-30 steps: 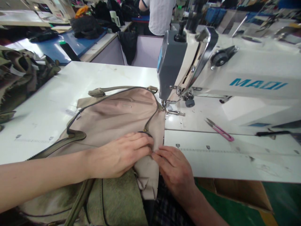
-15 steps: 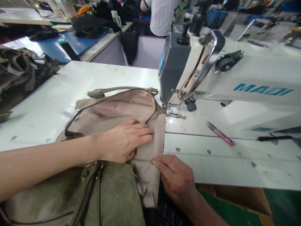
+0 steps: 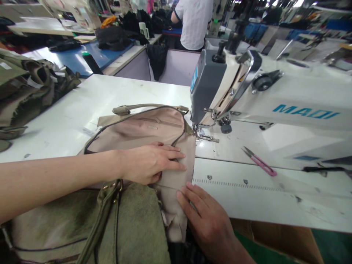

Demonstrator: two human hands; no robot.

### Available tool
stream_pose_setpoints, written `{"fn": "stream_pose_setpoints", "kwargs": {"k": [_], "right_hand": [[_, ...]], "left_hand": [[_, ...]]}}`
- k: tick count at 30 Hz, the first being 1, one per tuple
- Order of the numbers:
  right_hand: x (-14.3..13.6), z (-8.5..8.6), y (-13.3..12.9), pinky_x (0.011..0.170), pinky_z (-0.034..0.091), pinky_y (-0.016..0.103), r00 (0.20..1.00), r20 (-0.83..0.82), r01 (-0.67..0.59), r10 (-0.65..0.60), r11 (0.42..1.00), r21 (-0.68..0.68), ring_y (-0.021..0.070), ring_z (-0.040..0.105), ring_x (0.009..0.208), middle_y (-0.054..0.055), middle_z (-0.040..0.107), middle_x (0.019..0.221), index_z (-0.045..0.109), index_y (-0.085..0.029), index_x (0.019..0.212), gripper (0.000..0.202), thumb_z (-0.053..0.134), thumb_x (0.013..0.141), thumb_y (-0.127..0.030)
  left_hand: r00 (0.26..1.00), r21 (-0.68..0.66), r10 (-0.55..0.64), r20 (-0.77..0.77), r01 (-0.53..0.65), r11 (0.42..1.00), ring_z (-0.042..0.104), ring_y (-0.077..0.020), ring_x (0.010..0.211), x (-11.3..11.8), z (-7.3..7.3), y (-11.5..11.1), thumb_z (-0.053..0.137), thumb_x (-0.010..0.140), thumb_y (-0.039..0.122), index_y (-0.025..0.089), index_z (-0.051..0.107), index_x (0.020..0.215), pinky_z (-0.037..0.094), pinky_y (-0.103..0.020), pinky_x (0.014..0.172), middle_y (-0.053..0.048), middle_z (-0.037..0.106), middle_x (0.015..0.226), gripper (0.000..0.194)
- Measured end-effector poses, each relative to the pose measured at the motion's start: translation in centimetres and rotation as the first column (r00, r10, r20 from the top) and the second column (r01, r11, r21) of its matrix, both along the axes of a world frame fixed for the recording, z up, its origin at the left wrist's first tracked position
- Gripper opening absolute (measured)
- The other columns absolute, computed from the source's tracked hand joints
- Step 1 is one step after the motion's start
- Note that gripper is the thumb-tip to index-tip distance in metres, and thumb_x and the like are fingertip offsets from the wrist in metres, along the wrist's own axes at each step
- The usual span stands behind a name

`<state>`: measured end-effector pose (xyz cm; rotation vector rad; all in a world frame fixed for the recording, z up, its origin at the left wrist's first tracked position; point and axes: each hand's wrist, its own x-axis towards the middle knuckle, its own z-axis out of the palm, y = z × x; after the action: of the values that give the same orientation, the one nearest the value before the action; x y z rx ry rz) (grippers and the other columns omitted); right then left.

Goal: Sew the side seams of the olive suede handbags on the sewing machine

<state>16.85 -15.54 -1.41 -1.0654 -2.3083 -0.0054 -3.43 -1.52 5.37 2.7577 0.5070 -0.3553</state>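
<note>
An olive-green handbag (image 3: 143, 223) with a pinkish-beige lining (image 3: 126, 137) lies across the machine table, its zipped mouth spread apart. The lining's right edge runs up to the presser foot (image 3: 197, 129) of a sewing machine (image 3: 210, 82). My left hand (image 3: 152, 161) rests flat on the lining, fingers stretched toward that edge. Lower down, my right hand (image 3: 207, 216) touches the same edge, its fingers extended and slightly apart. One bag handle (image 3: 154, 106) lies behind the mouth; another handle (image 3: 103, 212) hangs over the front.
Pink-handled thread snips (image 3: 261, 163) lie right of the needle area. A ruler scale (image 3: 236, 182) is printed along the white table (image 3: 143, 85). Olive fabric pieces (image 3: 35, 84) are piled at left, near a dark thread cone (image 3: 92, 63). A person in white (image 3: 195, 24) stands beyond.
My right hand has loosened from a pinch on the lining's edge to extended fingers. My left fingers have spread a little. The whole view has shifted slightly.
</note>
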Motion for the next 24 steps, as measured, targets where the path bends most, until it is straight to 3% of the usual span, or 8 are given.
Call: {"fn": "stream_pose_setpoints", "kwargs": {"k": [5, 11, 17, 20, 24], "right_hand": [[1.8, 0.7, 0.8, 0.087, 0.061, 0.034, 0.994, 0.029, -0.109, 0.109, 0.994, 0.006, 0.0234, 0.07, 0.103, 0.015, 0.074, 0.105, 0.069, -0.008, 0.11, 0.035, 0.039, 0.092, -0.004], [3.3, 0.1, 1.8, 0.09, 0.06, 0.036, 0.985, 0.077, -0.153, 0.151, 0.988, 0.018, 0.0252, 0.066, 0.11, 0.014, 0.072, 0.113, 0.069, -0.007, 0.112, 0.036, 0.038, 0.094, -0.006], [3.0, -0.2, 3.8, 0.092, 0.059, 0.038, 0.99, 0.089, -0.11, 0.108, 0.994, 0.027, 0.0234, 0.064, 0.114, 0.014, 0.069, 0.12, 0.066, -0.007, 0.116, 0.042, 0.035, 0.089, -0.001], [2.6, -0.4, 4.7, 0.09, 0.061, 0.039, 0.994, 0.087, -0.075, 0.069, 0.995, 0.06, 0.0246, 0.067, 0.11, 0.014, 0.07, 0.117, 0.067, -0.006, 0.114, 0.039, 0.038, 0.09, -0.002], [2.7, -1.0, 5.6, 0.092, 0.06, 0.038, 0.989, 0.097, -0.119, 0.109, 0.988, 0.102, 0.0251, 0.065, 0.113, 0.015, 0.07, 0.117, 0.068, -0.005, 0.112, 0.038, 0.039, 0.088, 0.0]], "left_hand": [[1.0, -0.004, 0.001, -0.006, -0.001, 1.0, 0.039, -0.0288, 0.139, 0.3, -0.4, -0.3, 0.058, 0.072, 0.002, 0.031, 0.049, 0.139, 0.034, -0.046, 0.113, -0.007, 0.036, 0.155, 0.074], [1.0, 0.025, 0.002, 0.012, -0.002, 1.0, 0.041, -0.0318, 0.137, 0.7, -1.0, 0.6, 0.058, 0.074, 0.001, 0.03, 0.048, 0.14, 0.039, -0.048, 0.108, -0.009, 0.035, 0.155, 0.073], [0.996, 0.054, 0.016, 0.085, -0.02, 0.998, 0.057, -0.0275, 0.123, 1.0, -0.6, 3.9, 0.051, 0.072, -0.012, 0.029, 0.053, 0.136, 0.048, -0.037, 0.101, -0.009, 0.043, 0.15, 0.076], [0.999, 0.006, -0.002, 0.043, 0.002, 1.0, 0.057, -0.0255, 0.123, 1.2, -0.6, 6.0, 0.05, 0.072, -0.012, 0.03, 0.051, 0.139, 0.047, -0.034, 0.102, -0.006, 0.04, 0.152, 0.079], [1.0, -0.02, -0.019, 0.005, 0.019, 1.0, 0.053, -0.0244, 0.128, 1.6, -0.9, 8.3, 0.05, 0.071, -0.011, 0.03, 0.049, 0.14, 0.043, -0.033, 0.106, -0.006, 0.036, 0.154, 0.08]]}}
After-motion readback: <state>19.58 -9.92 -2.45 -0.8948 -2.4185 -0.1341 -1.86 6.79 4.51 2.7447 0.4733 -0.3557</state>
